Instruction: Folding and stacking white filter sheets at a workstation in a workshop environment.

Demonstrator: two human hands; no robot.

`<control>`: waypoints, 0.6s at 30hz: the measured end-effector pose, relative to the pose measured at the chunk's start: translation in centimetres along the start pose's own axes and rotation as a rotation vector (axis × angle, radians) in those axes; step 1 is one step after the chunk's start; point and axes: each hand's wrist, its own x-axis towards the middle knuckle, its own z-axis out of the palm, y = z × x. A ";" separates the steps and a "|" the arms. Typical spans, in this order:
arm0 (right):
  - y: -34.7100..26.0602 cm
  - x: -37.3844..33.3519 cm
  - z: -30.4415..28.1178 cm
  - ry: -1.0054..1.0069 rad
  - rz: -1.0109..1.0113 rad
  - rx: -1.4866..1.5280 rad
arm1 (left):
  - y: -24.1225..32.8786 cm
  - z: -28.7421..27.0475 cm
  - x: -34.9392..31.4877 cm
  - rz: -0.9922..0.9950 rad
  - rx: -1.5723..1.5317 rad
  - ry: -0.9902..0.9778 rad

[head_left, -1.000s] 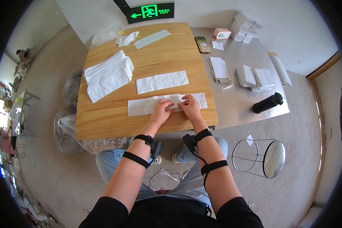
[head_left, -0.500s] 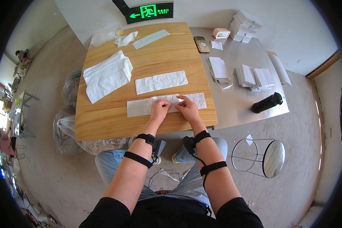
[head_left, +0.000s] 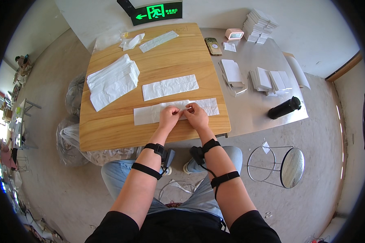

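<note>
Near the table's front edge lies a long white strip (head_left: pixel 146 115) of thin, creased sheet; whether paper or plastic I cannot tell. My left hand (head_left: pixel 169 116) is closed over its middle, thumb and fingertips pinched on it. Close beside it, my right hand (head_left: pixel 197 116) also pinches the strip with bent fingers, its fingertips nearly meeting the left ones. What lies between the fingertips is mostly hidden. Just beyond the hands rests a shorter white strip (head_left: pixel 170 87), flat. To the far left is a fanned stack of white sheets (head_left: pixel 112 83).
Another strip (head_left: pixel 159 41) and a crumpled white piece (head_left: pixel 132 42) lie at the wooden table's (head_left: pixel 109 129) far side. On the metal table (head_left: pixel 251 113) to the right are a black bottle (head_left: pixel 284 107), a phone (head_left: pixel 213 46), a pink clock (head_left: pixel 234 34) and white stacks (head_left: pixel 260 26). A stool (head_left: pixel 292 168) stands right.
My right hand has drawn slightly left toward my left hand, and its fingers have curled in closer on the strip. The whole view has shifted a little.
</note>
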 end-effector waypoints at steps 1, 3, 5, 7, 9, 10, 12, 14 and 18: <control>0.0 0.0 0.0 0.009 0.005 -0.025 | -0.1 -0.1 0.0 0.045 -0.020 -0.019; 0.1 0.0 0.1 0.027 -0.005 -0.030 | -0.1 -0.2 -0.1 0.049 -0.065 -0.007; 0.3 0.0 0.2 0.045 -0.014 -0.036 | 0.0 -0.3 -0.2 0.052 -0.112 0.006; 0.2 -0.1 0.2 0.040 -0.007 -0.006 | -0.3 -0.3 -0.1 0.049 -0.115 0.000; 0.3 0.0 0.3 0.035 -0.005 -0.001 | -0.5 -0.4 -0.1 0.045 -0.102 -0.015; 0.4 0.0 0.4 0.031 -0.001 0.005 | -0.7 -0.4 -0.1 0.041 -0.089 -0.032; 0.6 0.1 0.5 0.035 -0.009 0.011 | -0.8 -0.3 0.0 0.033 -0.096 -0.033; 0.8 0.2 0.5 0.039 -0.016 0.017 | -0.8 -0.2 0.0 0.025 -0.104 -0.035; 1.0 0.2 0.6 0.043 -0.034 0.046 | -0.8 -0.3 -0.1 0.058 -0.088 -0.029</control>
